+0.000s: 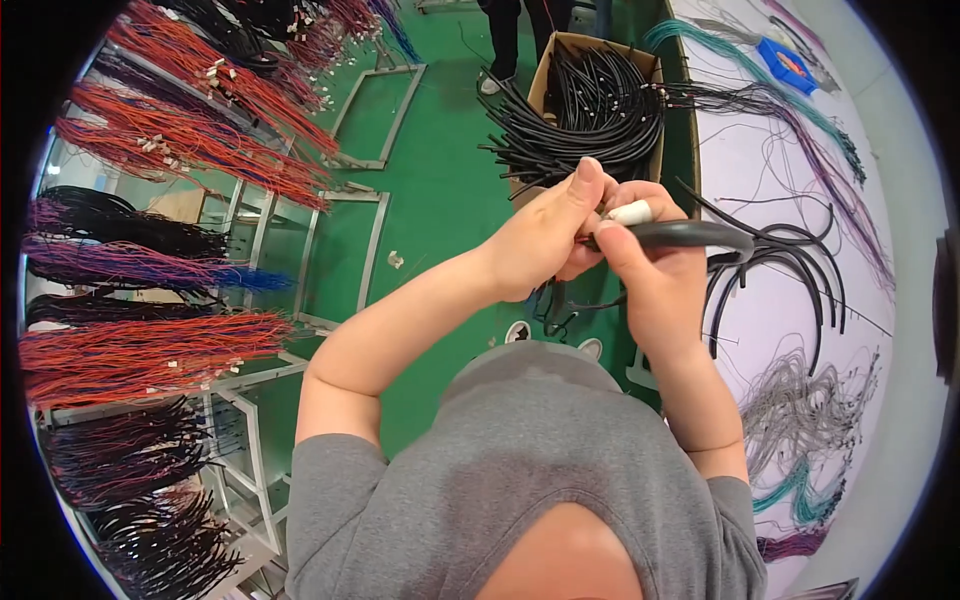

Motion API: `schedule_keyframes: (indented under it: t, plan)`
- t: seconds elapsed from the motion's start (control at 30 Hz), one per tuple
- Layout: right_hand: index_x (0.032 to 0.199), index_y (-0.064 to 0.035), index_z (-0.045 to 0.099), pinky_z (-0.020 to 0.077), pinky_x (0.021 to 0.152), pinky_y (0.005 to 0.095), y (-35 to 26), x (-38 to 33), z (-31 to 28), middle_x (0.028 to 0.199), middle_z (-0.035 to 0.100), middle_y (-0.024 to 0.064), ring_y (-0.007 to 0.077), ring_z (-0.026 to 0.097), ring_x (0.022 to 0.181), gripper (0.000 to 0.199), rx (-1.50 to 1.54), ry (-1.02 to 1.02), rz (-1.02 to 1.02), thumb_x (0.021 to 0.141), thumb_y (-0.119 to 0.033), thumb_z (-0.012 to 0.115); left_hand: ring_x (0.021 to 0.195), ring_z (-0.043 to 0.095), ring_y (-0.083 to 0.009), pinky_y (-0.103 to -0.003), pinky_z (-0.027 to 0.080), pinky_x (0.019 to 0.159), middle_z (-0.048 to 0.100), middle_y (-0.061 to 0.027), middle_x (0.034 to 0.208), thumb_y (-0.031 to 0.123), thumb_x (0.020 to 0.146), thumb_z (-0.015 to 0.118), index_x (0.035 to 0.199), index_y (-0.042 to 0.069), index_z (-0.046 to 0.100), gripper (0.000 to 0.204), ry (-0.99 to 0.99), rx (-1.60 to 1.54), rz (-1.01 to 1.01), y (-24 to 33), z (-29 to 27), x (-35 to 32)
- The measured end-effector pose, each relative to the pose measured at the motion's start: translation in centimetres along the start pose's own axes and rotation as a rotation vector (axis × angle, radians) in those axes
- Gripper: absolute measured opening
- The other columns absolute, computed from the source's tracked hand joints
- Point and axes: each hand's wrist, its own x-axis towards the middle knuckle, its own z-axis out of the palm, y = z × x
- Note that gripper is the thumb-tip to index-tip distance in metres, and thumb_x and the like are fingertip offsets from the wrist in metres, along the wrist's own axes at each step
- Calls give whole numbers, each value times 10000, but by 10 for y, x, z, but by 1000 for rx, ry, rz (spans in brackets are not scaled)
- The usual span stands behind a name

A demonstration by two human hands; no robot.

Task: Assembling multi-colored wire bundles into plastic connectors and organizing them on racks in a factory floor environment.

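Both hands meet in front of my chest, closed. My right hand (pixel 668 275) grips a thick black tube (pixel 700 235) near its end, thumb along it; the tube curves away to the right over the table edge. A white cover (pixel 632 212) sits on one finger of this hand. My left hand (pixel 540 235) is turned in against the tube's end, its thumb pointing up and its other fingers curled. What lies between the left fingers is hidden. Thin dark wires (pixel 555 318) hang below the hands.
Beyond my hands a cardboard box (pixel 543 75) holds coiled black cables (pixel 590 110). On the white table (pixel 740 165) at right lie black tubes (pixel 815 270), grey wires (pixel 800 400) and a blue tray (pixel 787 66). Metal racks (pixel 262 260) with wire bundles (pixel 150 345) stand left. A person's legs (pixel 505 40) show beyond.
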Motion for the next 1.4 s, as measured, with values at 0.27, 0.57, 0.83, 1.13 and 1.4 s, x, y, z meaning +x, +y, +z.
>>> schedule_keyframes:
  t: [0.27,0.57,0.83,1.13,1.4]
  plan:
    - [791,11,520,406,607,197,0,3,-8,769,540,29,81,510,671,95,26,41,-4,738,-47,571,399,241,-41,-178,195,391,321,33,519,608,788,183,1067,36,372,664,19,-108,-88,5,7,1]
    - [1164,34,352,235,968,415,46,-15,-45,1237,322,199,286,311,1158,473,1058,-201,302,814,-261,469,393,290,-26,-190,187,346,365,41,469,352,823,428,598,65,428,365,143,250,-48,15,-31,-54]
    - [805,25,409,464,698,354,98,-11,-152,741,502,116,243,513,694,212,1123,773,247,858,-181,395,376,260,-57,-191,197,340,345,27,524,337,840,427,744,41,458,313,589,-183,703,23,-170,-274]
    - [893,-19,421,425,581,305,54,-19,-152,626,405,14,123,389,502,165,549,660,-130,871,-172,362,351,150,-56,-213,121,329,226,37,425,347,858,386,664,61,462,354,888,-434,275,-96,-289,-337]
    - [914,11,442,456,621,307,27,-56,-67,695,546,121,237,575,624,240,170,517,-61,880,-202,337,930,506,-308,-342,377,822,553,-171,958,230,764,460,961,-15,537,323,402,980,-137,-219,-198,-79]
